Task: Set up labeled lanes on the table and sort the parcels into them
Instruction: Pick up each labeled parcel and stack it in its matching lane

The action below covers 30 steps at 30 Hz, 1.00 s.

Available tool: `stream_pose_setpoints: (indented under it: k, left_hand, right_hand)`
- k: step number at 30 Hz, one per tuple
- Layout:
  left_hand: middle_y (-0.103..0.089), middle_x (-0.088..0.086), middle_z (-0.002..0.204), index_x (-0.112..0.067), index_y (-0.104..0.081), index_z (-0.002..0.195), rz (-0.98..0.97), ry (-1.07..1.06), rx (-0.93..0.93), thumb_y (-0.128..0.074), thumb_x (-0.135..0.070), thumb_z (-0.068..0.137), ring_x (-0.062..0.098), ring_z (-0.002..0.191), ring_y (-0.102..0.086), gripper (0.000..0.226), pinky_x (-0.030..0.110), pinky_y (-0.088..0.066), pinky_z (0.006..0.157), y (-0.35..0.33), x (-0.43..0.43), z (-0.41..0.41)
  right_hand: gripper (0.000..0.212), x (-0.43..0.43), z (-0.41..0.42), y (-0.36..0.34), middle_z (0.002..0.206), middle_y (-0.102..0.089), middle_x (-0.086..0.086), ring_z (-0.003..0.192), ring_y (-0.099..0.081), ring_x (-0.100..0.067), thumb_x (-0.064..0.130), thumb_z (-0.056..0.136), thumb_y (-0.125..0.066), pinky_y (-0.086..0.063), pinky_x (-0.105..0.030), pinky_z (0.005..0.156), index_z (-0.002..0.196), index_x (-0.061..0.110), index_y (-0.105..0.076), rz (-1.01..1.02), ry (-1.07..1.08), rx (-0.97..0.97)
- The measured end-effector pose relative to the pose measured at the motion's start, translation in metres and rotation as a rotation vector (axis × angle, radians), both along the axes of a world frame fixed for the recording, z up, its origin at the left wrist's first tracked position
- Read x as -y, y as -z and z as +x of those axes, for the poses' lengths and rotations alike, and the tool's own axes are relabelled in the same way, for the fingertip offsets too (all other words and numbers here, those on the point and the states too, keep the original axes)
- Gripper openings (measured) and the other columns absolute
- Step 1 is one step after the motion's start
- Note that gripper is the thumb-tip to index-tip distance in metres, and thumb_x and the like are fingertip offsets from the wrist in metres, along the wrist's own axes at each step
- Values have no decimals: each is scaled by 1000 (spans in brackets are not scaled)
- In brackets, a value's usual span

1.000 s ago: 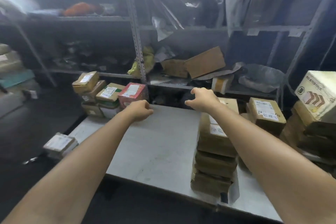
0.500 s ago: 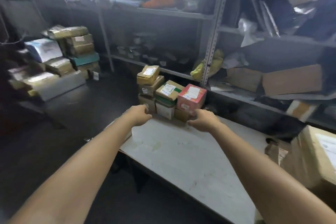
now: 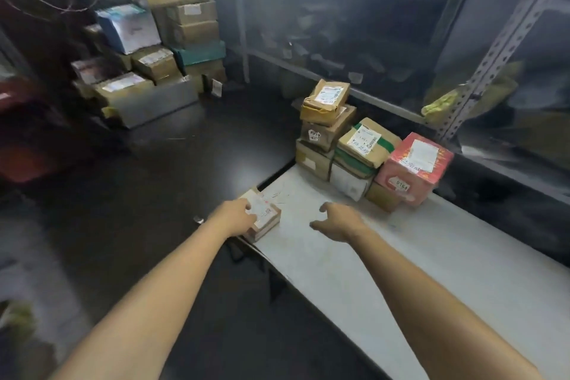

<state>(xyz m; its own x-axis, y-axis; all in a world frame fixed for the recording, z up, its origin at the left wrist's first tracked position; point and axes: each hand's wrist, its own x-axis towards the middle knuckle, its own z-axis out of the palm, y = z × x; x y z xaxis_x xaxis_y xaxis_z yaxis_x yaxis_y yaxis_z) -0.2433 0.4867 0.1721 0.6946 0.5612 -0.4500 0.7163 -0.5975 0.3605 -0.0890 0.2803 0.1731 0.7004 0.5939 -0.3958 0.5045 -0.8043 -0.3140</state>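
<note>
**A:** Head view first. Where are the hands?

**B:** The left hand [image 3: 237, 214] lies on a small parcel [image 3: 266, 219] at the near left corner of the white table [image 3: 431, 271]. Its fingers rest over the parcel's labelled top. I cannot tell whether they grip it or only touch it.

**A:** And the other one?

**B:** The right hand [image 3: 339, 222] hovers above the tabletop just right of that parcel, apart from it. Its fingers are spread and loosely bent, and it holds nothing.

**A:** How does the small parcel sit?

**B:** Flat, with its white label facing up and one corner at the table's left edge. The writing on the label is too blurred to read.

**A:** Where are the other parcels?

**B:** A stack of parcels [image 3: 348, 145] stands at the far end of the table. On its left is a brown parcel [image 3: 325, 102], the highest of them, tilted a little. A green-banded parcel [image 3: 367, 142] lies in the middle, and a pink box [image 3: 415, 163] sits on the right atop a lower carton. All three carry white labels.

**A:** What lies beyond the table?

**B:** A floor pile of cartons [image 3: 160, 49] sits on the dark floor at the far left, well apart from the table. Grey metal shelving [image 3: 499, 49] runs behind the stack, with a yellow bag [image 3: 444, 102] on its lower shelf.
</note>
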Motion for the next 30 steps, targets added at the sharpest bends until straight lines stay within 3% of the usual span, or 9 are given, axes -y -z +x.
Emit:
stream_pose_setpoints:
  k: [3,12,18,23,27,30]
  left_hand:
    - [-60,0,135,-34,-58,127,3,-110,-45,-51,-51,90,27,117,-59,41,38,-48,99,25,-33,-5]
    - [-62,1,131,-31,-54,134,-54,-405,-83,-53,-45,93,26,112,-60,43,34,-50,95,78,-96,4]
    - [-63,4,130,-22,-56,135,-163,-361,-91,-53,-46,97,25,110,-62,45,32,-50,89,113,-99,40]
    - [-67,4,103,-15,-64,124,-259,-314,-106,-54,-33,96,27,91,-63,35,34,-57,78,135,-102,63]
    - [-58,9,127,-10,-42,131,-394,-424,-18,-61,-26,95,31,109,-60,44,45,-62,73,144,-108,74]
    - [-59,10,126,-13,-37,123,-412,-375,27,-61,-21,96,33,110,-61,37,47,-61,78,153,-113,79]
  right_hand:
    - [60,-50,11,28,142,-54,-5,128,-50,-28,47,91,-59,-47,-38,96,142,19,-49,25,-59,-48]
    - [59,-159,42,92,142,-55,-6,127,-53,-28,43,94,-59,-47,-39,98,145,17,-44,66,-134,-210]
    - [59,-180,53,120,145,-54,-6,126,-56,-30,39,96,-60,-46,-38,100,147,15,-41,75,-43,-352]
    - [57,-189,46,140,137,-61,-5,117,-61,-25,33,93,-64,-47,-35,96,144,16,-46,113,112,-442]
    - [62,-182,32,147,133,-63,-8,119,-61,-26,31,91,-69,-48,-39,103,146,16,-46,180,335,-493]
    - [54,-176,15,154,123,-67,-7,111,-64,-25,27,90,-70,-51,-40,99,141,15,-53,286,501,-516]
